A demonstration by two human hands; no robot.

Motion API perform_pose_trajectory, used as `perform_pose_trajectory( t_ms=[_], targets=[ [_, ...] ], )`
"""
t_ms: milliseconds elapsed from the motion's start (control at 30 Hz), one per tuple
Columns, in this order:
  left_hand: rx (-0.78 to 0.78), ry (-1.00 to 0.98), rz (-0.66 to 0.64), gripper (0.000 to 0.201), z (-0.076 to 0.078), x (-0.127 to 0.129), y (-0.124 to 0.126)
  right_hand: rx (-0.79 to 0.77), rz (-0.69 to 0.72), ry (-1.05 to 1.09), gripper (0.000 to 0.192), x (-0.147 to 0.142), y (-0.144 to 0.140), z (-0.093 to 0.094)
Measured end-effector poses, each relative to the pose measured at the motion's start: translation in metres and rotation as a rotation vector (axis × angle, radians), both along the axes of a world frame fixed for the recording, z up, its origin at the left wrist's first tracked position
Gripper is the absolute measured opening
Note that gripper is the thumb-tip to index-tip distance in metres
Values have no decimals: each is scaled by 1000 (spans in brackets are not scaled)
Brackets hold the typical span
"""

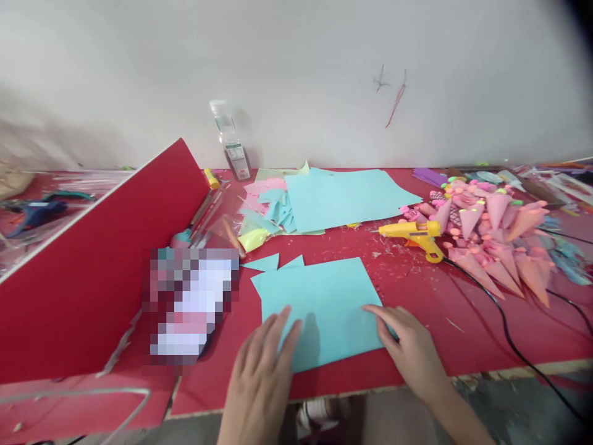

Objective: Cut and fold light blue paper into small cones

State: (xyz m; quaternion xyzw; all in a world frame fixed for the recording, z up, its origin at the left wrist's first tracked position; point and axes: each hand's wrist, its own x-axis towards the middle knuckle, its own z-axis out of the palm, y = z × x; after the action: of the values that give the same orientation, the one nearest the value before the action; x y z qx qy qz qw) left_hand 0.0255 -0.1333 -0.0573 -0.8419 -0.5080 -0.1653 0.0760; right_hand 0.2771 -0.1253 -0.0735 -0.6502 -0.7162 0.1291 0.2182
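A light blue sheet of paper (328, 296) lies flat on the red table in front of me, with cut paper triangles (264, 263) at its upper left. My left hand (266, 358) is over the sheet's lower left edge, fingers spread and a shadow under them. At the right edge, my right hand (410, 346) has its index finger stretched over the paper and its thumb apart, close to the rim; its other fingers are partly hidden. Neither hand visibly grips anything. Beyond the sheet rests a yellow hot glue gun (412, 233).
A larger blue sheet (347, 198) and paper scraps (278, 207) lie farther back. Pink paper cones (500, 228) are heaped right, beside the glue gun's black cord (504, 321). Left are a blurred phone (194, 309) and an upright red board (115, 266). A bottle (236, 154) stands by the wall.
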Motion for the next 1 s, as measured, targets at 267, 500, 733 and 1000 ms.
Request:
perform_pose_trajectory(
  t_ms=[267,500,733,1000],
  targets=[
    [-139,69,-280,54,0,63,11,23,-6,-39,25,-3,1,3],
    [-240,149,-338,62,3,53,10,90,-44,-18,17,-5,1,2],
    [-252,160,-374,65,8,53,11,111,-46,-1,14,-6,0,2],
    [-264,152,-372,67,6,53,10,68,-48,-19,15,-6,2,2]
  ],
)
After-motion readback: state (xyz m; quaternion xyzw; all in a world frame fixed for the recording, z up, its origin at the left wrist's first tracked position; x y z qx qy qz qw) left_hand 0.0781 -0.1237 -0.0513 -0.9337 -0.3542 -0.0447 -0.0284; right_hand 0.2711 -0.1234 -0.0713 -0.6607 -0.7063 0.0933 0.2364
